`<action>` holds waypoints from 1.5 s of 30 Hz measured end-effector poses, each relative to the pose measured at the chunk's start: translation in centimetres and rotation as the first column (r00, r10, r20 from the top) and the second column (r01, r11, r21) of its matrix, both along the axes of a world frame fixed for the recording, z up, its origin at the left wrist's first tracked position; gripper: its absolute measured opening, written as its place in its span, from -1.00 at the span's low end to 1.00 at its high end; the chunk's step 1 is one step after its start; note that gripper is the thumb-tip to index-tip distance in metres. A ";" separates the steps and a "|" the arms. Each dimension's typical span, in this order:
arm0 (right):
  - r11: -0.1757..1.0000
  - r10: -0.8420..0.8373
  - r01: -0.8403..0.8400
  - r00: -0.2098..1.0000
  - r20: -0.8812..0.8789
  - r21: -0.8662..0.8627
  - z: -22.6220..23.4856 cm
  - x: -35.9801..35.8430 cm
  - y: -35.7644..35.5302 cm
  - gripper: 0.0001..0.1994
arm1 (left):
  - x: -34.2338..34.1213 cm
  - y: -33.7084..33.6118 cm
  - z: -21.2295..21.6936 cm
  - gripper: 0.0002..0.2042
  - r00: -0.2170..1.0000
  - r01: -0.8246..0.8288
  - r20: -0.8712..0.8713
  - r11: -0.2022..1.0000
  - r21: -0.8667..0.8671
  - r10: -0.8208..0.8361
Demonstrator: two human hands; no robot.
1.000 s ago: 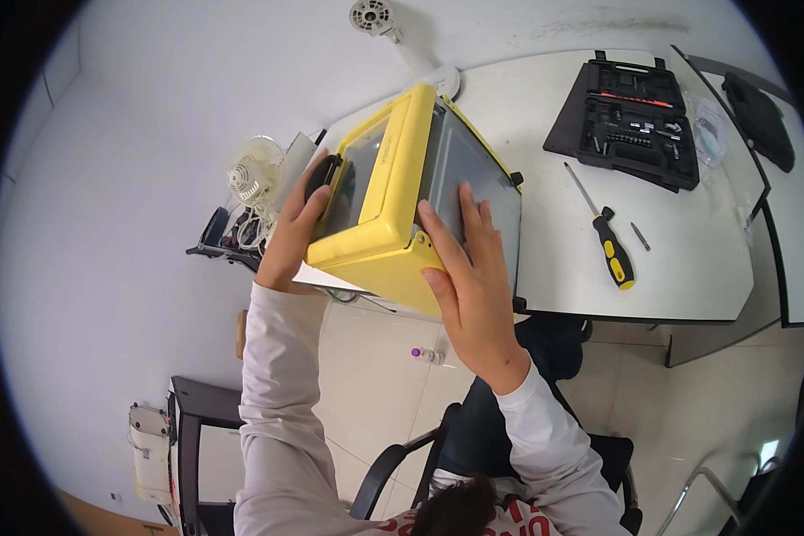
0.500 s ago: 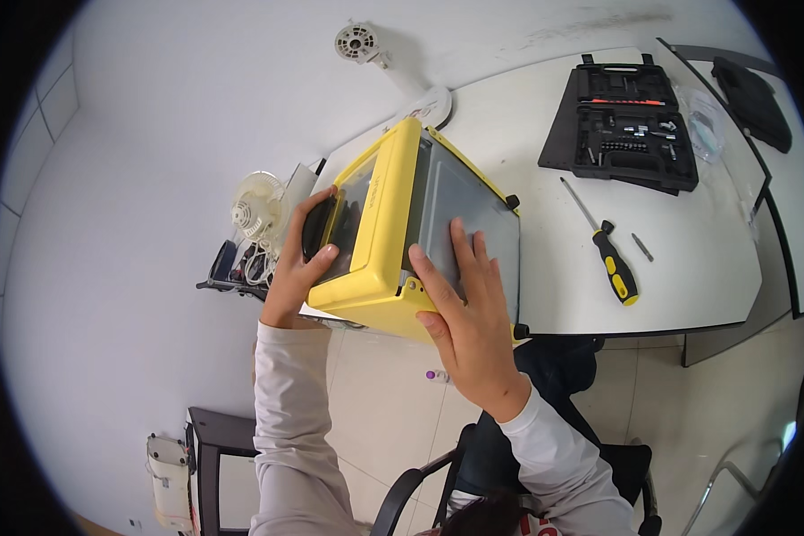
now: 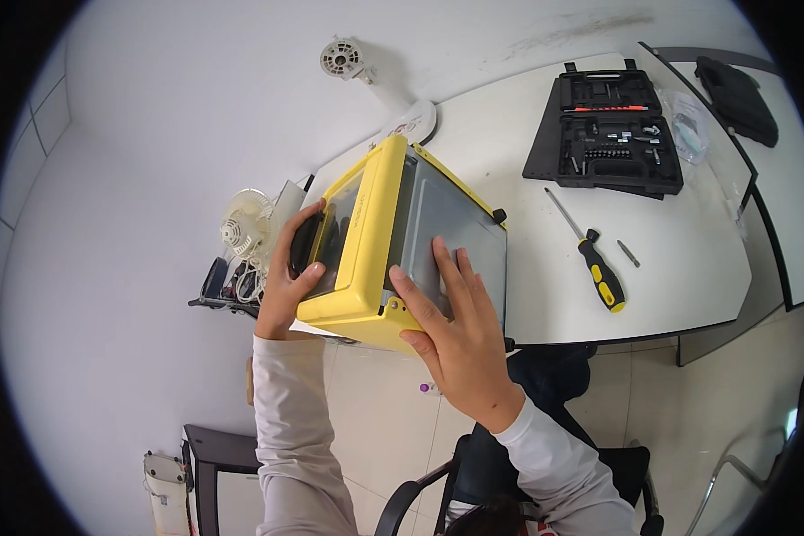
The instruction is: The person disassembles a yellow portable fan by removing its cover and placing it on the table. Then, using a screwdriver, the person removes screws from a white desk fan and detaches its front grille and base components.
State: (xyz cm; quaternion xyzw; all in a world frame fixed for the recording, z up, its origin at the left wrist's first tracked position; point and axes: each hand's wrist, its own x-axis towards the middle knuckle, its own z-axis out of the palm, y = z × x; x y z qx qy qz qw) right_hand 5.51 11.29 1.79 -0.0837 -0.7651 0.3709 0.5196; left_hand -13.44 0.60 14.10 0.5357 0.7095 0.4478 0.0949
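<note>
yellow appliance on worktop edge | left hand grip curled on its front | right hand spread flat on its grey panel | screwdriver right of it

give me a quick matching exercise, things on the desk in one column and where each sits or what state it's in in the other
Things:
1. yellow appliance
2. screwdriver
3. black tool case
4. loose bit

Places or states:
A. lying open at the far side of the white desk
B. held between left hand and right hand
C. just right of the screwdriver's handle
D. lying flat between the appliance and the bit

Pairs: 1-B, 2-D, 3-A, 4-C
</note>
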 end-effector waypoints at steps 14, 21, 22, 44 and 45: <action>0.965 0.047 -0.124 0.949 -0.311 -0.230 2.1 -5.9 8.8 -0.63 | -0.8 -0.6 -0.1 -0.26 0.999 0.027 0.034 0.999 -0.038 -0.025; 0.912 0.130 -0.260 0.917 -0.376 -0.318 3.4 -9.5 9.2 -0.72 | -1.0 -0.6 0.4 -0.28 0.999 0.004 -0.037 0.998 -0.068 -0.007; 0.901 0.135 -0.271 0.918 -0.374 -0.338 3.2 -9.4 9.1 -0.73 | -1.2 -0.7 0.5 -0.30 0.998 0.014 -0.067 0.996 -0.088 -0.020; 0.857 0.198 -0.293 0.946 -0.255 -0.423 -0.6 -9.4 11.2 -0.64 | 1.0 5.5 3.3 -0.41 0.802 -0.146 -0.594 0.942 -0.302 -0.067; 0.860 0.196 -0.290 0.947 -0.254 -0.420 -0.6 -9.3 11.2 -0.64 | 0.9 5.7 3.3 -0.40 0.817 -0.117 -0.570 0.942 -0.313 -0.088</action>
